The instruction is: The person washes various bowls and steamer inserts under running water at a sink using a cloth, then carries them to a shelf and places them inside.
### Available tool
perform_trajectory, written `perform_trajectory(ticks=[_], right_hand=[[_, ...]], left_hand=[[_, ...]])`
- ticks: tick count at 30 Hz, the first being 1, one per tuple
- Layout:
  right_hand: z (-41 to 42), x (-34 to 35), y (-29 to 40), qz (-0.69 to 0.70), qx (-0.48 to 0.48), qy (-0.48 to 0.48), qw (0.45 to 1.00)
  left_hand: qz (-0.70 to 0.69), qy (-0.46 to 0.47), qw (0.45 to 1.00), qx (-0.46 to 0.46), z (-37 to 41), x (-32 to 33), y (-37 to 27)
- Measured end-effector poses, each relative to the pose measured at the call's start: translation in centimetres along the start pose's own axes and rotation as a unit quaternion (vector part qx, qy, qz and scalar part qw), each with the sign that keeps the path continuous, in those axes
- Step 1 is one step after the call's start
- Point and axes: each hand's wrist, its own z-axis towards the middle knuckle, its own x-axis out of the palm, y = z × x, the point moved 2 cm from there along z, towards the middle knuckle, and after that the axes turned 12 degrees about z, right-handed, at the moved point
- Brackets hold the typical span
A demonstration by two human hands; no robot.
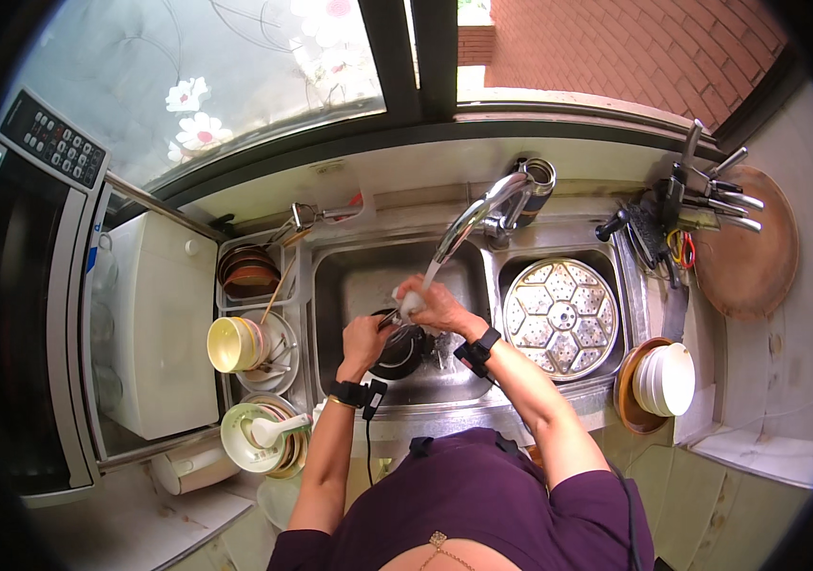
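Observation:
Over the left basin of a stainless steel sink [349,271], my left hand [363,344] grips a slim metal utensil [388,320]; its exact kind is unclear. My right hand [442,308] presses a small white cloth or sponge [412,302] around the utensil's far end. Water runs from the chrome faucet [460,221] onto the right hand and the white piece. Below both hands a round black pan or bowl [400,357] sits in the basin, partly hidden by them.
A perforated metal steamer plate [562,321] fills the right basin. Stacked bowls [235,344] and a white spoon [274,430] crowd the left counter. To the right stand white bowls [667,382], a knife block with knives [699,193] and a round wooden board [752,250].

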Motion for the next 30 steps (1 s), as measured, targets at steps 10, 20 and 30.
perform_trajectory(ticks=[10,20,30], right_hand=[[-6.9,0.0,-9.7,0.418,0.200,-0.281,0.840],[-11.4,11.5,-17.4,0.230,0.396,-0.272,0.846],[-6.0,2.8,-12.7,-0.005,0.193,-0.412,0.890]], left_hand=[[-0.500,-0.048,0.853,-0.142,-2.8,-1.7,4.4],[-0.549,-0.099,0.790,-0.254,-1.7,4.9,2.1],[-0.475,-0.005,0.867,-0.154,-3.9,3.2,2.0]])
